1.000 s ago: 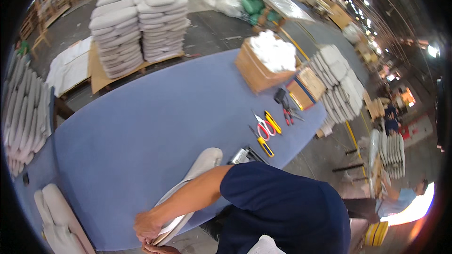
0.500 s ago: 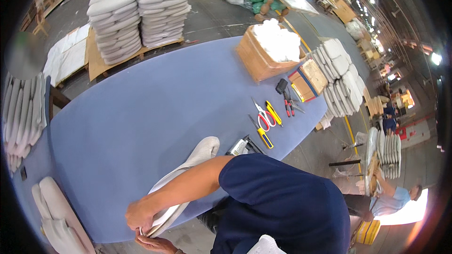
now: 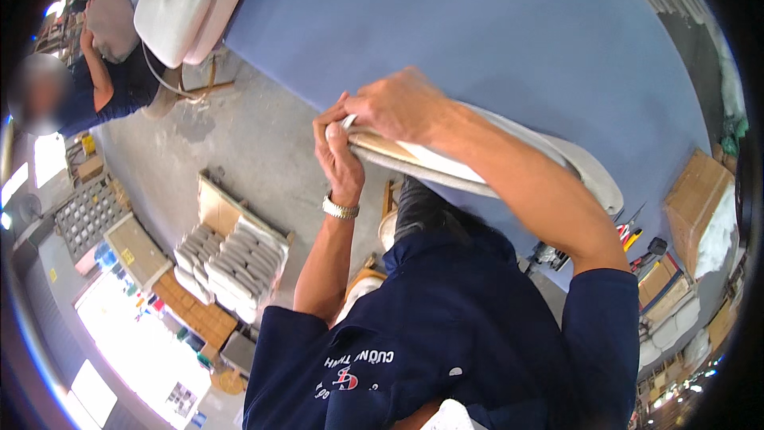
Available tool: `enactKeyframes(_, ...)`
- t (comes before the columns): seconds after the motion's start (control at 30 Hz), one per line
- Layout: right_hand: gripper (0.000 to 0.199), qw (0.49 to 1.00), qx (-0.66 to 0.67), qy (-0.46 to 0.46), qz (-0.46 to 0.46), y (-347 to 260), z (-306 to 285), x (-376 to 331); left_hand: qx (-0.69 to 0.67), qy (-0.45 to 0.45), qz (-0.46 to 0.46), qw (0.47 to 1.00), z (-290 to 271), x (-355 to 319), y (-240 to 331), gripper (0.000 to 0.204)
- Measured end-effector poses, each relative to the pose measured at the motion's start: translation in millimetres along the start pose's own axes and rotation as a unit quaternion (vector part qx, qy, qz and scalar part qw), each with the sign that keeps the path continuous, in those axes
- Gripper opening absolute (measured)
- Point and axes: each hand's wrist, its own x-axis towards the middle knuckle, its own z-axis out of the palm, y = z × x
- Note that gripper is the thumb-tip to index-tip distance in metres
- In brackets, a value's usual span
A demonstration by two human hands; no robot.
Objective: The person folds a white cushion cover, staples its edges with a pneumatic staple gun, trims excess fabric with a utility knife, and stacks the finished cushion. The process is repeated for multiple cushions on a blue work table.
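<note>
A long pad covered in light grey fabric [image 3: 593,175] lies along the table's near edge, its left end sticking out past it. White lining and a strip of bare wood [image 3: 382,146] show on its turned-up side. My left hand [image 3: 341,155], with a metal watch on the wrist, grips the fabric at that left end, thumb on top. Right beside it, my right hand [image 3: 398,103] is closed on the fabric edge, slightly blurred. My right forearm crosses over the pad and hides part of it. A staple gun [image 3: 549,256] lies near my right elbow, partly covered.
The blue table [image 3: 477,32] stretches out ahead. More grey pads [image 3: 173,16] rest at its left corner. At right are yellow-handled tools [image 3: 633,239] and a cardboard box [image 3: 695,195]. A co-worker [image 3: 99,84] is at far left; stacked pads [image 3: 243,263] stand on the floor behind.
The view has swung left and down, bringing the floor and my torso into sight. Both hands stay at the same end of the pad, now seen more plainly.
</note>
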Motion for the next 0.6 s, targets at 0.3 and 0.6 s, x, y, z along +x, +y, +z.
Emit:
enactKeyframes(0.3,0.013,0.988,0.001,0.135,-0.075,6.2,22.0,-14.6,-0.036,-0.008,0.015,0.999,8.5,-3.5,4.1,0.04)
enactKeyframes(0.6,0.016,0.985,0.04,0.152,-0.064,1.8,31.5,-10.3,-0.079,-0.004,0.018,0.997,5.9,-6.2,-5.3,0.045)
